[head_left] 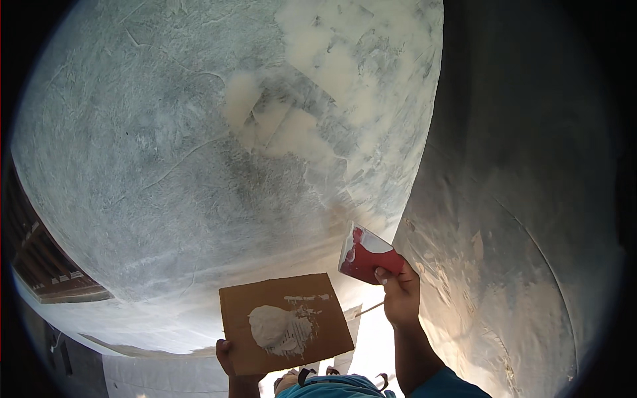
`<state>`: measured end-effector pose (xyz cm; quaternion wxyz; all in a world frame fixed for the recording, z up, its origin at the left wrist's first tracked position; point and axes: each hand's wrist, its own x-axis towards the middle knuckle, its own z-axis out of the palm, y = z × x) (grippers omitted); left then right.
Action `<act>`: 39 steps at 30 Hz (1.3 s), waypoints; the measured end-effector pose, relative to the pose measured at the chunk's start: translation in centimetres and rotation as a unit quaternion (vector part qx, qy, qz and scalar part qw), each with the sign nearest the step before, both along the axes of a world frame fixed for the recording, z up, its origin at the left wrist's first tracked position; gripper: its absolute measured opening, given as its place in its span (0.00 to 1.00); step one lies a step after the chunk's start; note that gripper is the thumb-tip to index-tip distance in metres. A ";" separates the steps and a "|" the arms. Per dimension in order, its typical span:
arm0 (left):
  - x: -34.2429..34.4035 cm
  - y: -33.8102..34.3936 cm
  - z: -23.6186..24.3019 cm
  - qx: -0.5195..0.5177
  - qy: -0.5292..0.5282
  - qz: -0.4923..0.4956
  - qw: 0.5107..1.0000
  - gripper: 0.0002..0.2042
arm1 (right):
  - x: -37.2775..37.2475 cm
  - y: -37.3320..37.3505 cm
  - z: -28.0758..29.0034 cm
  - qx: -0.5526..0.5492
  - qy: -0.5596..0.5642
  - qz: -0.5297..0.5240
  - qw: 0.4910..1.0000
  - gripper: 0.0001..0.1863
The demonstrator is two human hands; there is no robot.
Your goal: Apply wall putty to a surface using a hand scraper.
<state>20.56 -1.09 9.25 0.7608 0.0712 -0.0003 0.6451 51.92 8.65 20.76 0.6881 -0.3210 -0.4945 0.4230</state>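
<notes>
My left hand grips the left edge of a brown square board, held roughly flat in front of my body. On the board lies a mound of white putty, with thin smears to its right. My right hand pinches a red putty spreader between thumb and fingers. White putty coats parts of the spreader's blade and face. The spreader is raised above the board's right corner, apart from it, near the lower part of a grey wall. Cream-coloured putty patches cover the wall's upper right.
To the right, past the pale wall's edge, stands a darker, shaded wall surface. A brown-framed window or grille is set at the far left. Strong light falls low, beside my right forearm. My blue clothing shows at the bottom.
</notes>
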 end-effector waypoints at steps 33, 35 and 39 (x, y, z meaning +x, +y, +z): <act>-14.3 1.7 -4.5 0.052 -0.020 -0.062 0.997 0.34 | -9.4 9.1 8.9 0.227 -0.312 -0.496 0.778 0.31; -14.0 1.9 -4.7 0.061 -0.026 -0.070 0.995 0.33 | -11.9 10.3 7.0 0.234 -0.377 -0.474 0.761 0.32; -14.0 1.9 -4.7 0.082 -0.044 -0.071 0.993 0.33 | -16.0 6.3 2.1 0.283 -0.490 -0.346 0.748 0.28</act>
